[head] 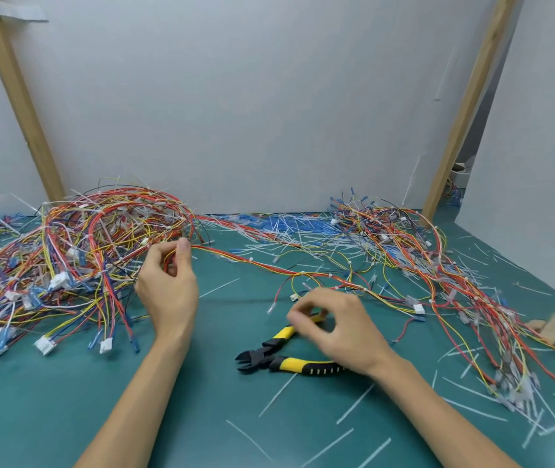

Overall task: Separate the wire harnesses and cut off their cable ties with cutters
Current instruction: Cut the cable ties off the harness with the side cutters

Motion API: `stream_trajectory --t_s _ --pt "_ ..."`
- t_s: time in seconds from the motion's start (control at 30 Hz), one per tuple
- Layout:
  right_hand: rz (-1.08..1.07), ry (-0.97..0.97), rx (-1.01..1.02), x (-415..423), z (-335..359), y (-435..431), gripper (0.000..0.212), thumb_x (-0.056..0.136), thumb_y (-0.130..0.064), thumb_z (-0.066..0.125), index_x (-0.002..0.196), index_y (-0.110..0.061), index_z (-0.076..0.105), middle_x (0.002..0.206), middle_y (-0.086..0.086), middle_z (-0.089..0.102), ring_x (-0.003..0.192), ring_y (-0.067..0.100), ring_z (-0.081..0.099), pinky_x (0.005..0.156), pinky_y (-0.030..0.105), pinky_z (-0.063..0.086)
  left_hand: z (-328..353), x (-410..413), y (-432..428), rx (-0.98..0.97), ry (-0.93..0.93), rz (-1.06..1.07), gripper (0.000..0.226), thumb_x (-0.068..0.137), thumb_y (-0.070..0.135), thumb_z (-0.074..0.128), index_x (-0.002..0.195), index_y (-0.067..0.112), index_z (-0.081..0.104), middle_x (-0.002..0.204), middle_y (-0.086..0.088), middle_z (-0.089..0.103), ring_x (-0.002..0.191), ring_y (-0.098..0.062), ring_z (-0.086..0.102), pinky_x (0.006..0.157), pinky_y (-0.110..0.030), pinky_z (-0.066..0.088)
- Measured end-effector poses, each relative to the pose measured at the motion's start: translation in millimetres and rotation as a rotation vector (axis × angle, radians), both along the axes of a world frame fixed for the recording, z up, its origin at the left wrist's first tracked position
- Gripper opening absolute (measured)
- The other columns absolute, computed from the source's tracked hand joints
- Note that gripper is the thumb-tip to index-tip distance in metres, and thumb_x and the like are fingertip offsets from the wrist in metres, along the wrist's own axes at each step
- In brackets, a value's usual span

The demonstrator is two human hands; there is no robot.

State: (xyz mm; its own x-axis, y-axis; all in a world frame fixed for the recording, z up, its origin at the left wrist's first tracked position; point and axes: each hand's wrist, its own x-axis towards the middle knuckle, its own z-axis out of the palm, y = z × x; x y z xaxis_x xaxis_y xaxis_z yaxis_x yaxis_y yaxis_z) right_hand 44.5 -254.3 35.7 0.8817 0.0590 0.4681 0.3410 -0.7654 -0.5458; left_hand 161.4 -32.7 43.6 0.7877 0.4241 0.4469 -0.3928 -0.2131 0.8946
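The left hand (168, 288) pinches one red-and-yellow harness (235, 257) at the edge of the left tangle (66, 251). The right hand (336, 329), its fingers curled and blurred, is over the cutters (293, 363) on the green mat (201, 383); I cannot tell whether it grips them. A second tangle (421, 251) lies to the right, with cut ties (355, 404) scattered about.

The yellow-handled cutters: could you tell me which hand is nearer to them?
Right. The right hand is over the cutters; the left hand grips wires by the harness pile, farther left.
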Motion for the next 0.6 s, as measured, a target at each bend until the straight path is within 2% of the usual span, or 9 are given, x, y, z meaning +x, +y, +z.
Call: stream_trajectory --t_s 0.07,0.1,0.2,0.27,0.33,0.4,0.5,0.53,0.6 --pt "-0.170 -0.082 0.130 4 4 -9 0.021 0.092 -0.030 0.067 0.073 -0.023 0.072 0.068 -0.012 0.067 0.064 0.001 0.059 0.062 0.009 0.038 2 0 1 -0.010 -0.008 -0.009 0.017 0.100 0.037 0.058 0.092 0.023 0.065 0.074 0.013 0.059 0.064 0.007 0.052 0.059 -0.005 0.035" --pt "-0.273 -0.058 0.184 6 6 -15 0.025 0.092 -0.028 0.066 0.069 -0.023 0.073 0.063 -0.012 0.066 0.058 0.001 0.057 0.059 0.011 0.038 2 1 1 -0.017 -0.012 -0.008 0.017 0.100 0.037 0.058 0.093 0.023 0.064 0.075 0.014 0.059 0.064 0.008 0.051 0.059 -0.006 0.035" --pt "-0.524 0.204 0.277 9 12 -43 0.028 0.091 -0.029 0.064 0.067 -0.026 0.076 0.061 -0.012 0.069 0.049 0.000 0.056 0.056 0.024 0.044 4 3 3 -0.057 -0.017 0.013 0.019 0.101 0.037 0.056 0.093 0.021 0.063 0.073 0.011 0.057 0.062 0.005 0.049 0.057 -0.010 0.035" --pt "-0.587 0.380 0.380 9 13 -57 0.024 0.091 -0.024 0.061 0.075 -0.024 0.079 0.067 -0.009 0.073 0.047 0.003 0.054 0.047 0.021 0.037 5 2 2 -0.085 -0.031 0.040 0.018 0.102 0.034 0.055 0.094 0.019 0.061 0.073 0.012 0.055 0.061 0.006 0.049 0.056 -0.010 0.034" --pt "-0.568 0.495 0.634 10 14 -63 0.022 0.092 -0.019 0.059 0.084 -0.014 0.079 0.074 0.001 0.074 0.046 0.009 0.051 0.038 0.019 0.029 6 -2 -2 -0.086 -0.053 0.053 0.016 0.103 0.030 0.051 0.095 0.018 0.058 0.076 0.011 0.054 0.066 0.004 0.050 0.060 -0.011 0.035" --pt "-0.535 0.570 0.781 10 16 -63 0.024 0.093 -0.021 0.059 0.091 -0.005 0.077 0.079 0.009 0.075 0.046 0.012 0.055 0.035 0.017 0.026 6 -8 -7 -0.094 -0.068 0.048 0.016 0.105 0.027 0.043 0.096 0.017 0.053 0.083 0.002 0.054 0.074 -0.007 0.048 0.074 -0.025 0.040" --pt "-0.506 0.668 0.784 8 20 -63 0.033 0.094 -0.029 0.058 0.092 -0.002 0.076 0.084 0.012 0.078 0.061 0.019 0.073 0.036 0.018 0.031 6 -13 -13 -0.066 -0.091 0.065 0.016 0.106 0.024 0.034 0.097 0.016 0.045 0.096 -0.003 0.046 0.089 -0.017 0.043 0.088 -0.044 0.037" --pt "-0.518 0.688 0.735 7 21 -65 0.036 0.094 -0.032 0.057 0.090 -0.002 0.076 0.083 0.012 0.078 0.067 0.021 0.075 0.038 0.017 0.032 7 -14 -14 -0.061 -0.103 0.072 0.015 0.106 0.023 0.033 0.098 0.016 0.043 0.098 -0.002 0.044 0.092 -0.018 0.043 0.092 -0.047 0.036" --pt "-0.583 0.677 0.603 6 19 -69 0.042 0.094 -0.039 0.056 0.084 -0.005 0.078 0.078 0.009 0.078 0.063 0.022 0.074 0.038 0.017 0.030 7 -14 -13 -0.073 -0.124 0.075 0.015 0.106 0.022 0.032 0.098 0.016 0.043 0.102 -0.001 0.041 0.095 -0.020 0.043 0.093 -0.046 0.036"
